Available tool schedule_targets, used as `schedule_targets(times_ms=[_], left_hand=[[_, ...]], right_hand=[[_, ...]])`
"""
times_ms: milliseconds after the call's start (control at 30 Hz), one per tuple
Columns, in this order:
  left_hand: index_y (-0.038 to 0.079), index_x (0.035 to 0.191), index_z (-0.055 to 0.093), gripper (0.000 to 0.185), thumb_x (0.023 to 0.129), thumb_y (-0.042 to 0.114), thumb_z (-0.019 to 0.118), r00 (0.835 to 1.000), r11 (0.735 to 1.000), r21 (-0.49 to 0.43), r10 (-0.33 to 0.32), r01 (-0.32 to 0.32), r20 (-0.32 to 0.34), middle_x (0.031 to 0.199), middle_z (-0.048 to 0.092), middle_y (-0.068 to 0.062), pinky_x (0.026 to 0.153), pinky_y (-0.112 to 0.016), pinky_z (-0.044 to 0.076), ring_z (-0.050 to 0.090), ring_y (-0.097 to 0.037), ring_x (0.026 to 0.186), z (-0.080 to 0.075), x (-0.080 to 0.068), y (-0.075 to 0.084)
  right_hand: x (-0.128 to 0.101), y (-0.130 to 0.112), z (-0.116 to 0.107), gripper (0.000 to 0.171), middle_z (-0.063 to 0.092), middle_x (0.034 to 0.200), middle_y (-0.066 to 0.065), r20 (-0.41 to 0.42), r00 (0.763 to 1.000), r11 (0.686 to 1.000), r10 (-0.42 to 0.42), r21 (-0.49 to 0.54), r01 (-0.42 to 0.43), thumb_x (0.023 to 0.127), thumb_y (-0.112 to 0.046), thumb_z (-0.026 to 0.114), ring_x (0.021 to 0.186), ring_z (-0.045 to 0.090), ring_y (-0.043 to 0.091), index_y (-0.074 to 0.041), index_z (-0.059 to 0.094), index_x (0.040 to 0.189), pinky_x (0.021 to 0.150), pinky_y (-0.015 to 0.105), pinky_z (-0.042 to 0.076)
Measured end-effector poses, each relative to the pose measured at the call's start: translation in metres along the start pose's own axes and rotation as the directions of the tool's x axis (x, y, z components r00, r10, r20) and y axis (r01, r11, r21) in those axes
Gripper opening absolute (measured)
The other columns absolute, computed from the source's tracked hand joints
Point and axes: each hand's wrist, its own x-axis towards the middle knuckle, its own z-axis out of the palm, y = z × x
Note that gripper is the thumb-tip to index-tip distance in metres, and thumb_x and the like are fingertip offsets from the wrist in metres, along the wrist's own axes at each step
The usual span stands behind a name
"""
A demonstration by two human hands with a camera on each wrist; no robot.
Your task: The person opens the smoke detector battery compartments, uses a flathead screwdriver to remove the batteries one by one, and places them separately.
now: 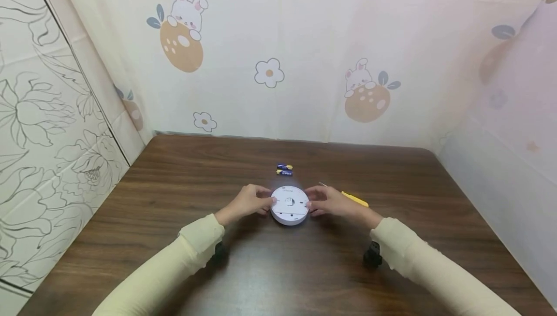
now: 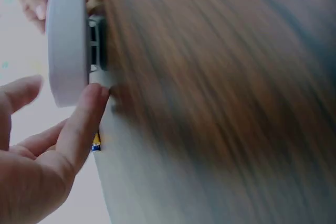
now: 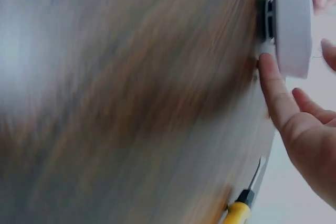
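Looks like a makeshift recording booth set up in a home, not a workshop or lab. Evidence: dark brown wood-grain tabletop [image 1: 183,219] boxed in on three sides by hung cloth. Back is a cream curtain printed with cartoon rabbits and flowers [image 1: 278,50], creased from folding. Left is a white sheet with line-drawn flowers [image 1: 48,127]. Right is a pale translucent sheet [image 1: 513,151]. No fixed benches, racks or machines in view; only small household items on the table.
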Motion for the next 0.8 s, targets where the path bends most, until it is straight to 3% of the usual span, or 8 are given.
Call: schedule_targets(times_ms=[67, 167, 400, 800], left_hand=[[-0.011, 0.125, 0.054, 0.042, 0.089, 0.007, 0.067, 0.998, 0.993, -0.097, -0.064, 0.066, 0.017, 0.099, 0.065, -0.018, 0.069, -0.035, 0.059, 0.068, -0.026, 0.077, -0.0001, 0.0005, -0.0001], [-0.011, 0.125, 0.054, 0.04, 0.089, 0.001, 0.065, 0.992, 0.976, -0.181, -0.119, 0.124, 0.035, 0.094, 0.065, -0.017, 0.069, -0.036, 0.059, 0.068, -0.025, 0.077, 0.0007, 0.0019, -0.0012], [-0.012, 0.126, 0.053, 0.038, 0.089, -0.004, 0.062, 0.987, 0.95, -0.268, -0.154, 0.162, 0.052, 0.092, 0.063, -0.019, 0.068, -0.039, 0.059, 0.066, -0.024, 0.072, 0.0032, 0.0021, 0.0005], [-0.009, 0.126, 0.055, 0.038, 0.089, -0.002, 0.063, 0.98, 0.927, -0.324, -0.198, 0.188, 0.004, 0.093, 0.062, -0.018, 0.069, -0.04, 0.059, 0.065, -0.021, 0.069, 0.0071, -0.0018, 0.0067]], right_hand=[[-0.002, -0.002, 0.0033, 0.06, 0.056, 0.12, 0.019, 0.009, 0.998, 0.99, 0.058, 0.13, -0.059, 0.09, -0.014, 0.068, 0.094, 0.063, 0.026, 0.004, 0.039, 0.139, 0.085, 0.04, 0.055], [-0.0044, -0.0046, 0.0067, 0.058, 0.057, 0.117, 0.021, 0.015, 0.996, 0.971, 0.092, 0.222, -0.093, 0.09, -0.008, 0.065, 0.092, 0.064, 0.028, 0.006, 0.037, 0.14, 0.084, 0.041, 0.055], [-0.0046, -0.0053, 0.0104, 0.056, 0.057, 0.116, 0.022, -0.046, 0.989, 0.952, 0.142, 0.282, -0.123, 0.088, -0.005, 0.067, 0.091, 0.066, 0.028, 0.003, 0.042, 0.138, 0.082, 0.041, 0.056], [-0.0043, -0.0051, 0.01, 0.058, 0.057, 0.118, 0.023, -0.07, 0.982, 0.922, 0.177, 0.36, -0.141, 0.087, -0.005, 0.069, 0.092, 0.065, 0.028, 0.002, 0.043, 0.138, 0.083, 0.041, 0.056]])
